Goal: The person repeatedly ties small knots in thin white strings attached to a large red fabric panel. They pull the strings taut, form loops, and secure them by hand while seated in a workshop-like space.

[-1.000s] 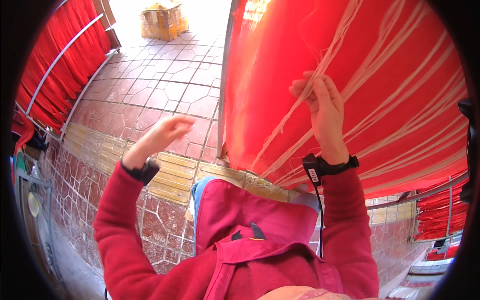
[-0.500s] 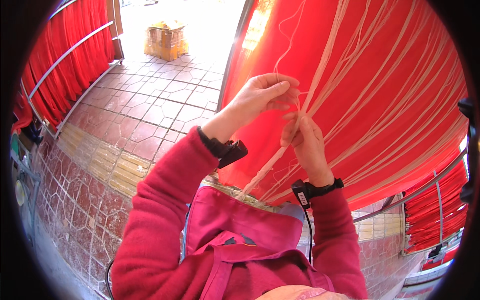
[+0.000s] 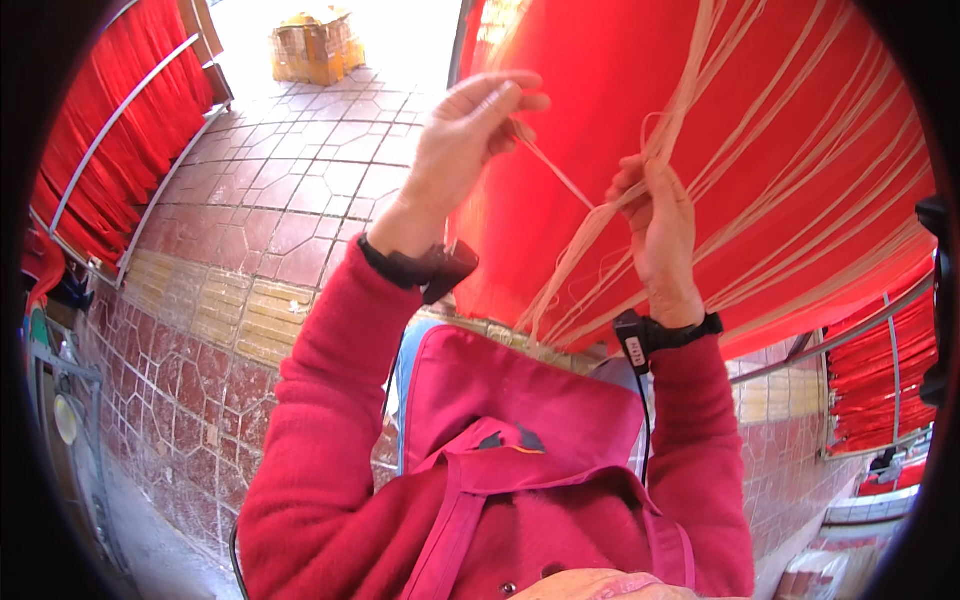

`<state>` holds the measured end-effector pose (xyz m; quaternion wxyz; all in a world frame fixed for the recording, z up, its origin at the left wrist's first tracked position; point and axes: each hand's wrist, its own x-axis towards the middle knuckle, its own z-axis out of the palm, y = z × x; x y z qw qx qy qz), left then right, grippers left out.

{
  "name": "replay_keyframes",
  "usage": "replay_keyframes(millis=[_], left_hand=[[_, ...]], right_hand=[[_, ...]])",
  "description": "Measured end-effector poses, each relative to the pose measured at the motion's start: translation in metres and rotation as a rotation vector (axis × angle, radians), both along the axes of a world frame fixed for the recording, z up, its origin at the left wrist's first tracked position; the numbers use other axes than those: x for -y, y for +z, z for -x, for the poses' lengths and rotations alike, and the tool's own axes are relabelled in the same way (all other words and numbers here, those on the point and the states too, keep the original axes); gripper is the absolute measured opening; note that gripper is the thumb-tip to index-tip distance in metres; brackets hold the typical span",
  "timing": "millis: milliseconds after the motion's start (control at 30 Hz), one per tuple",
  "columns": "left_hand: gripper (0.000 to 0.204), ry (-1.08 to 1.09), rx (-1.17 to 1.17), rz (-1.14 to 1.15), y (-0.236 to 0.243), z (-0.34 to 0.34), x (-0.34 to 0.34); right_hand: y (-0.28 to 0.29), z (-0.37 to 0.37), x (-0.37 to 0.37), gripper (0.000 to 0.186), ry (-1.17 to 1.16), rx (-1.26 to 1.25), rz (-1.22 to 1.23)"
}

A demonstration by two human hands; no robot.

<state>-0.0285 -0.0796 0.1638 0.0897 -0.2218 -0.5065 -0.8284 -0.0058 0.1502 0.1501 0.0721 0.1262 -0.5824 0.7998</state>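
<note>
My left hand (image 3: 465, 140) is raised at the edge of a broad red sheet (image 3: 590, 75), its fingers closed on the end of a pale thread (image 3: 560, 175). That thread runs taut down to a bundle of pale threads (image 3: 688, 95). Around the bundle, my right hand (image 3: 660, 225) is closed, thumb against fingers. A small loop of thread stands out just above the right fingertips. Below the right hand the bundle slants down and left toward my lap. Many other loose pale strands (image 3: 815, 190) fan out over the red sheet to the right.
A pink apron (image 3: 510, 400) covers my lap. Red material hangs on a metal-railed frame (image 3: 120, 135) at the left and on another frame (image 3: 865, 375) at the right. A taped cardboard box (image 3: 315, 48) stands on the tiled floor (image 3: 280, 180) at the far left.
My left hand has moved up and left, away from the right hand, drawing the thread taut. My right hand has moved up and right along with the bundle.
</note>
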Motion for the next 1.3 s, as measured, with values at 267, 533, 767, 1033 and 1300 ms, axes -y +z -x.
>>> replay_keyframes(millis=[267,533,767,1033,1300], left_hand=[[0.03,-0.021,0.101,-0.289,-0.049,0.009,0.021],[0.039,-0.153,0.297,0.292,-0.139,-0.039,-0.047],[0.033,-0.214,0.431,0.243,-0.161,-0.068,-0.086],[0.024,-0.085,0.363,0.258,-0.159,-0.069,-0.099],[0.017,-0.038,0.29,0.233,-0.155,-0.064,-0.091]], right_hand=[[-0.02,-0.004,-0.011,0.025,0.155,-0.089,-0.066],[-0.069,-0.025,0.0,0.021,0.29,0.094,-0.112],[-0.102,-0.041,-0.03,0.025,0.29,0.25,0.086],[-0.111,-0.037,-0.051,0.019,0.158,0.075,0.021],[-0.117,-0.03,-0.028,0.016,-0.019,0.043,0.033]])
